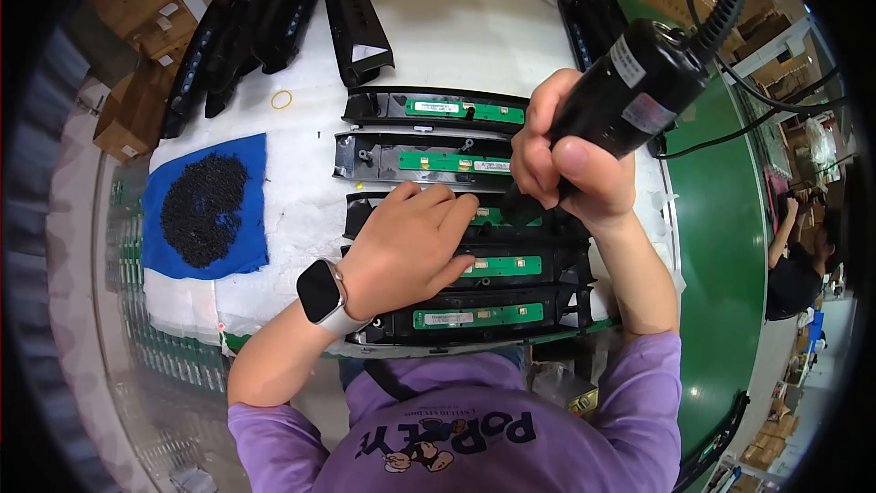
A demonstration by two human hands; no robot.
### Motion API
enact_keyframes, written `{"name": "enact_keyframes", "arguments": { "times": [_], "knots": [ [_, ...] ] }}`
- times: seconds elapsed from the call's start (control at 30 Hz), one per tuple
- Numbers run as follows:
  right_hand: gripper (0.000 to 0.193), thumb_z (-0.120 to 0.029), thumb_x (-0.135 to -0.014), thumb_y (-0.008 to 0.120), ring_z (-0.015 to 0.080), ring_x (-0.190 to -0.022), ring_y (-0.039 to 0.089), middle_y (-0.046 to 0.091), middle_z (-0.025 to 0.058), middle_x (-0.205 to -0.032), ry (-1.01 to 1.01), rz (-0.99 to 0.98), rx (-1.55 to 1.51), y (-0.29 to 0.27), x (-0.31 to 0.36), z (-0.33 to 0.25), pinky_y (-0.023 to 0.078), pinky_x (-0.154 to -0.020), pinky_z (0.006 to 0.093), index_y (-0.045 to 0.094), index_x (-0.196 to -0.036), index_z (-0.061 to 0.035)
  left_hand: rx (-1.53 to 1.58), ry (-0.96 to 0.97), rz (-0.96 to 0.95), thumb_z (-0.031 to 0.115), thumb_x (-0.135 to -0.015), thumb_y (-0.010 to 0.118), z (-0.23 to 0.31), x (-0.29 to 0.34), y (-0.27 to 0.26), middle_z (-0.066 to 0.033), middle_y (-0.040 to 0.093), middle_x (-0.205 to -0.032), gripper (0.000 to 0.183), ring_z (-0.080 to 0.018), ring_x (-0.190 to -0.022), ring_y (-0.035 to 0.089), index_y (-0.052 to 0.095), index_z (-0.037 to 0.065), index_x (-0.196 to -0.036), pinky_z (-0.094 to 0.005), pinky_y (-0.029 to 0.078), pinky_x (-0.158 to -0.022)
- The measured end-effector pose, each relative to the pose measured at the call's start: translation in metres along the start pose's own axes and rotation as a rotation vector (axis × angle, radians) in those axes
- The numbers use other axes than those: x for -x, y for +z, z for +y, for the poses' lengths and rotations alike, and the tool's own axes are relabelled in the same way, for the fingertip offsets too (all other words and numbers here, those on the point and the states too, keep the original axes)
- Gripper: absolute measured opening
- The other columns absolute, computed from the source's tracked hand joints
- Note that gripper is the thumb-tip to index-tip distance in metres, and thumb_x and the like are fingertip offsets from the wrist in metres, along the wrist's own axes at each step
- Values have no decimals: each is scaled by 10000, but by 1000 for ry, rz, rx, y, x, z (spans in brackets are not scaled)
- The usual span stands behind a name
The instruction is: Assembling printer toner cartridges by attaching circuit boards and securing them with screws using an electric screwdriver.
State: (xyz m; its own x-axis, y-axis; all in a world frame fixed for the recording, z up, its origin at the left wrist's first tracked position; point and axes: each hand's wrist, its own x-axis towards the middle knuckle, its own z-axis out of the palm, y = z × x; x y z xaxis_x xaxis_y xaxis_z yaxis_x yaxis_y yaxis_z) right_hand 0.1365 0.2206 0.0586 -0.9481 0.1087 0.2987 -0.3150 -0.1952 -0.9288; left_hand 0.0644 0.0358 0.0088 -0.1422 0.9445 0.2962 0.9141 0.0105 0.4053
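Note:
My right hand (579,151) is wrapped around a black electric screwdriver (630,91). Its tip points down at a green circuit board (488,216) inside the third black plastic housing from the back. Spread across that same housing (365,208), my left hand (411,242) has its fingers on the far side by the board and its thumb toward the near side. Part of this housing is hidden under both hands. Similar housings with green boards (438,162) lie in a row behind and in front of it.
On the left, a blue cloth (251,246) bears a pile of small black screws (203,215). More black housings (358,32) stand at the back of the white-covered table (456,27). A yellow rubber band (281,99) lies at left. The screwdriver's cable (721,14) rises at upper right.

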Motion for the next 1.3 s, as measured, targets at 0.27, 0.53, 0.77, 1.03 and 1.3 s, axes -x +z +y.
{"name": "enact_keyframes", "arguments": {
  "times": [0.27,0.53,0.77,1.03,1.3],
  "knots": [
    [319,-175,-693,682,111,-393,435,456,38,-537,-62,-204,-65,-2,3,2,358,-375,235,431,-818,-24,19,-10,16,172,-746,657,0,-2,2,-73,541,-822,345,-223,-852,533,499,10,-1007,-330,419,-736],
    [363,-176,-689,734,108,-461,453,458,25,-554,-93,-209,59,17,7,0,385,-431,238,465,-858,-1,26,-23,48,156,-757,645,-4,-1,4,-87,543,-801,290,-244,-838,533,496,14,-960,-353,420,-715],
    [446,-367,-770,689,99,-375,420,417,-34,-514,-169,-240,-246,-8,3,-24,335,-362,213,410,-943,-65,20,60,257,101,-775,628,-7,28,-24,-107,592,-909,258,-254,-872,578,576,54,-1024,-354,445,-742],
    [446,-233,-703,771,123,-451,491,529,44,-610,-141,-371,-239,7,6,-26,405,-407,246,458,-926,-9,-743,-902,384,134,-697,703,-66,155,-90,-107,577,-800,153,-284,-802,576,603,30,-748,-382,488,-675],
    [448,-310,-689,772,92,-373,457,495,2,-511,-127,-239,-115,14,9,-14,376,-342,209,451,-853,-43,-633,-831,551,68,-735,649,-86,155,-95,-113,561,-742,56,-297,-773,567,622,20,-735,-392,461,-656]
  ]
}}
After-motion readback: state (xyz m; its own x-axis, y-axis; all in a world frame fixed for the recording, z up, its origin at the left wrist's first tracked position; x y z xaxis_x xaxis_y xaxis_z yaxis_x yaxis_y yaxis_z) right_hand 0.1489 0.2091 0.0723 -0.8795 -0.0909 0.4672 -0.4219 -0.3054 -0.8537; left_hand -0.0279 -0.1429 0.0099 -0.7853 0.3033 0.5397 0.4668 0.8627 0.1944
